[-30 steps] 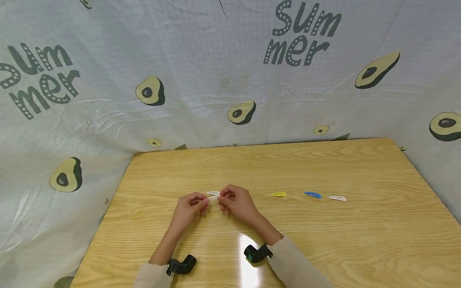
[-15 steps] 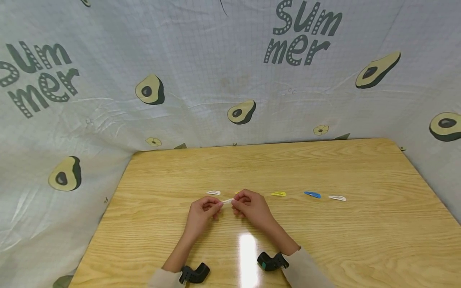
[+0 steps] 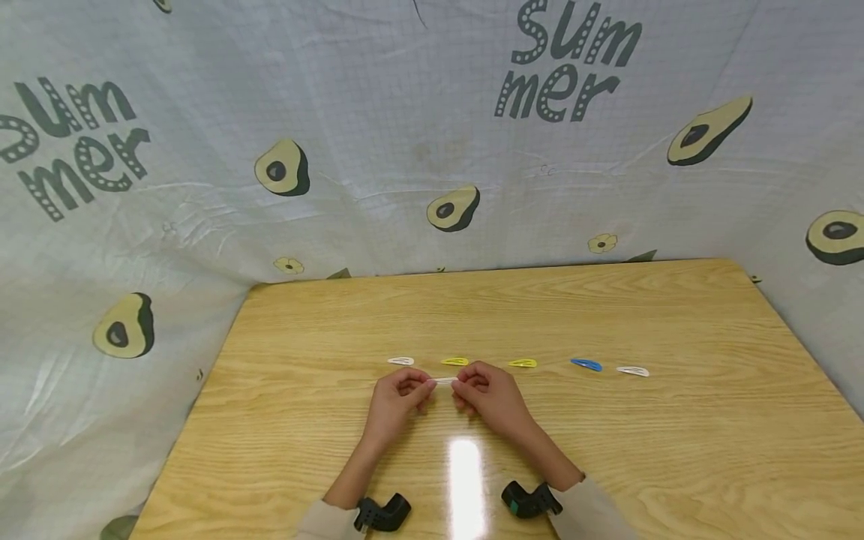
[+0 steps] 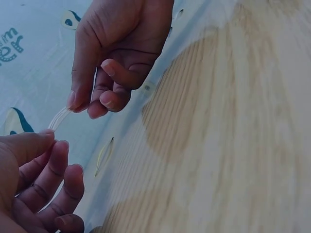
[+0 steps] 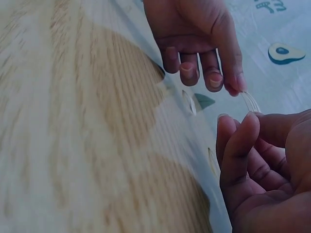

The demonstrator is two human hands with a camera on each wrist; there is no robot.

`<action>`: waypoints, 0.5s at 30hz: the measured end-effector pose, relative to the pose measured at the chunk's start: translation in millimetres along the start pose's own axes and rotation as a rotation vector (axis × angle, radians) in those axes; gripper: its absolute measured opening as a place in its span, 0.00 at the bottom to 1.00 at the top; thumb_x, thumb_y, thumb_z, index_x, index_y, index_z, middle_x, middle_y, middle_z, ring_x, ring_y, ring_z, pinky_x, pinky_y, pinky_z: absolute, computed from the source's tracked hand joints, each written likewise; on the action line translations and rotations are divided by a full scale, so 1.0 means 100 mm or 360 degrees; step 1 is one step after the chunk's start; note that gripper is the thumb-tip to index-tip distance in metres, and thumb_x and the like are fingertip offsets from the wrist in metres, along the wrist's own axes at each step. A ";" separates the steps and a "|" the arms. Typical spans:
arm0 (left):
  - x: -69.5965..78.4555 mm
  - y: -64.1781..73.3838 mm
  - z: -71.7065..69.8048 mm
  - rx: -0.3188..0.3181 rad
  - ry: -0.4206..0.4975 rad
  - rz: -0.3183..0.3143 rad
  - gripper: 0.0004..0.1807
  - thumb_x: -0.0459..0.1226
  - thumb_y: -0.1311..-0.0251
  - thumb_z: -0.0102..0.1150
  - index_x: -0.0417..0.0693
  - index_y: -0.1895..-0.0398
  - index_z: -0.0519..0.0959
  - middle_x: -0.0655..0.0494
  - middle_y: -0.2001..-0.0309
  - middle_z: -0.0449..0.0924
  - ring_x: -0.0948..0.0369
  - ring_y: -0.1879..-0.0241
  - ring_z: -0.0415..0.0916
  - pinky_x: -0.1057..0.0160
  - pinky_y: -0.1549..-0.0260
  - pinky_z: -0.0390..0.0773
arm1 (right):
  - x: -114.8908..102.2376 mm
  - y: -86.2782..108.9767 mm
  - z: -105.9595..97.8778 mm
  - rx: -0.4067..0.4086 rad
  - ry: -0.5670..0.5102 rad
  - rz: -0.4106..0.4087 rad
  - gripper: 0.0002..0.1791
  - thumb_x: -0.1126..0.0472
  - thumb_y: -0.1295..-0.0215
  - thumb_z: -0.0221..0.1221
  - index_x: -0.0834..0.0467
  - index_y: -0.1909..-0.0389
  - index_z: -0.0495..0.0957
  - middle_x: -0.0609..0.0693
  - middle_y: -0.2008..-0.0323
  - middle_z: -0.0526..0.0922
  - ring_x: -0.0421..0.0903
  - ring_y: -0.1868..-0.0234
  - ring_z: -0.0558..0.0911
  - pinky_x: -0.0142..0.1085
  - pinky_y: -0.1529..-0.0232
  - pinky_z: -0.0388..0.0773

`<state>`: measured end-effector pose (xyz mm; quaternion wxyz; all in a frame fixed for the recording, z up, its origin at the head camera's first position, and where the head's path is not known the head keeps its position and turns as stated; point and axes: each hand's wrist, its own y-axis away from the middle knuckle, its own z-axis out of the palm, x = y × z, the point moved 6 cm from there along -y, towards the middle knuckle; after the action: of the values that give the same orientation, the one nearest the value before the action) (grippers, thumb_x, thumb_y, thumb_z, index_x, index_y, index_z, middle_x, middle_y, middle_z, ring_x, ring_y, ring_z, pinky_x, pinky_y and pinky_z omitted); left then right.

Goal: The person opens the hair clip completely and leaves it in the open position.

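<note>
A white snap hair clip [image 3: 444,381] is held up just above the table, stretched between both hands. My left hand [image 3: 394,403] pinches one end between thumb and index finger, and my right hand [image 3: 497,399] pinches the other end the same way. In the left wrist view the clip [image 4: 59,118] looks slightly bowed, its tips hidden under the fingers. The right wrist view shows the same clip [image 5: 250,102] with thin parallel strips. Just beyond the hands lie another white clip [image 3: 401,361] and a yellow clip [image 3: 455,361].
Further right along the same row are a second yellow clip [image 3: 523,363], a blue clip [image 3: 586,364] and one more white clip [image 3: 633,371]. The wooden table [image 3: 324,322] meets a printed cloth [image 3: 364,150] at its back and left. Both wrists wear black camera mounts.
Both hands have moved right and a little nearer with the white hair clip, away from the white clip on the table. The first yellow clip has come into view from behind the right hand.
</note>
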<state>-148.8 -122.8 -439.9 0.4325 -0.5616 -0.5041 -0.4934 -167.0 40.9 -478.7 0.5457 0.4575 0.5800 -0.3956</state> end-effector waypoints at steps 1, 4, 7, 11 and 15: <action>0.00 0.00 0.02 -0.0005 -0.0008 0.0004 0.06 0.29 0.39 0.61 0.30 0.66 0.79 0.30 0.71 0.78 0.49 0.78 0.74 0.63 0.77 0.76 | 0.02 0.01 -0.02 -0.0001 -0.0007 0.0000 0.10 0.61 0.35 0.61 0.65 0.64 0.76 0.58 0.74 0.81 0.51 0.76 0.81 0.39 0.76 0.79; 0.01 0.01 0.08 -0.0008 -0.0024 0.0021 0.05 0.29 0.40 0.61 0.31 0.67 0.79 0.33 0.71 0.78 0.49 0.77 0.74 0.64 0.77 0.76 | 0.05 0.03 -0.06 -0.0014 -0.0019 -0.0010 0.10 0.60 0.35 0.62 0.65 0.63 0.76 0.57 0.74 0.81 0.49 0.76 0.81 0.37 0.75 0.79; 0.00 0.02 0.12 -0.0006 -0.0029 0.0026 0.05 0.28 0.40 0.62 0.31 0.67 0.80 0.35 0.72 0.79 0.49 0.77 0.75 0.63 0.77 0.76 | 0.06 0.07 -0.10 -0.0043 -0.0006 -0.0042 0.11 0.60 0.35 0.61 0.65 0.63 0.76 0.57 0.74 0.81 0.49 0.76 0.81 0.37 0.75 0.79; 0.00 0.03 0.18 -0.0016 -0.0038 0.0024 0.05 0.29 0.40 0.62 0.32 0.67 0.80 0.34 0.71 0.79 0.48 0.78 0.74 0.63 0.77 0.75 | 0.08 0.11 -0.15 -0.0052 0.0009 -0.0035 0.11 0.59 0.34 0.61 0.64 0.63 0.76 0.57 0.73 0.82 0.50 0.74 0.82 0.38 0.74 0.80; 0.01 0.03 0.24 -0.0013 -0.0065 0.0055 0.05 0.29 0.40 0.62 0.31 0.68 0.80 0.33 0.72 0.78 0.46 0.78 0.74 0.64 0.79 0.74 | 0.09 0.14 -0.20 -0.0038 -0.0008 -0.0025 0.10 0.59 0.34 0.60 0.64 0.63 0.76 0.56 0.73 0.82 0.49 0.74 0.82 0.38 0.74 0.80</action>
<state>-143.3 -99.3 -441.8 0.4283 -0.5820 -0.5009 -0.4764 -158.9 64.6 -485.4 0.5494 0.4455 0.5868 -0.3942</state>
